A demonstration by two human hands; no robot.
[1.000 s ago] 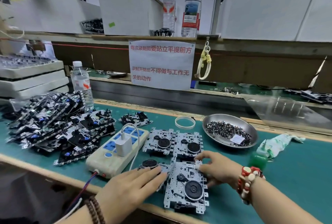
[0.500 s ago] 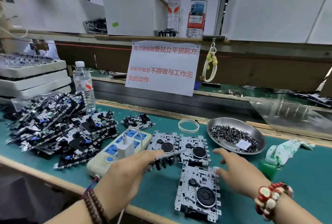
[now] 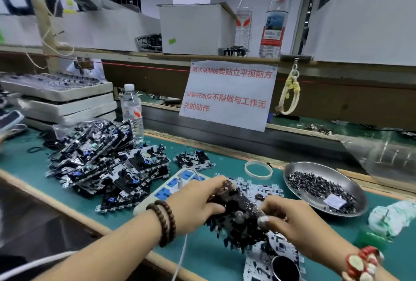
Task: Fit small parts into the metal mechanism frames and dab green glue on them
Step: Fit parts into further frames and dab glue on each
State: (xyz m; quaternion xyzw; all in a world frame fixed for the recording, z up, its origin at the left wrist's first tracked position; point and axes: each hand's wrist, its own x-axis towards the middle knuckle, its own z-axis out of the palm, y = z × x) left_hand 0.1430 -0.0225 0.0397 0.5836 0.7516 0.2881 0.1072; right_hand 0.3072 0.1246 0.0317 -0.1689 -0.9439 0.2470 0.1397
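Both hands hold one metal mechanism frame point(image 3: 236, 215) lifted off the green mat and tilted, its dark underside toward me. My left hand point(image 3: 195, 204) grips its left edge and my right hand point(image 3: 290, 220) grips its right edge. Two more frames point(image 3: 258, 190) lie flat behind it, and another frame point(image 3: 276, 260) with a black round wheel lies under my right forearm. A steel dish point(image 3: 351, 181) of small dark parts sits to the right. A green glue bottle point(image 3: 371, 239) stands blurred beside my right wrist.
A large pile of mechanism frames point(image 3: 101, 168) fills the left of the mat, with a single frame point(image 3: 194, 160) behind a white power strip point(image 3: 173, 186). A white ring point(image 3: 258, 169), a glue-stained rag point(image 3: 394, 215), a water bottle point(image 3: 131, 111) and stacked trays point(image 3: 65, 102) stand around.
My left hand has lifted the frame from the mat and turned it up. My right hand came in from the right and took its other edge. The camera view tipped upward.
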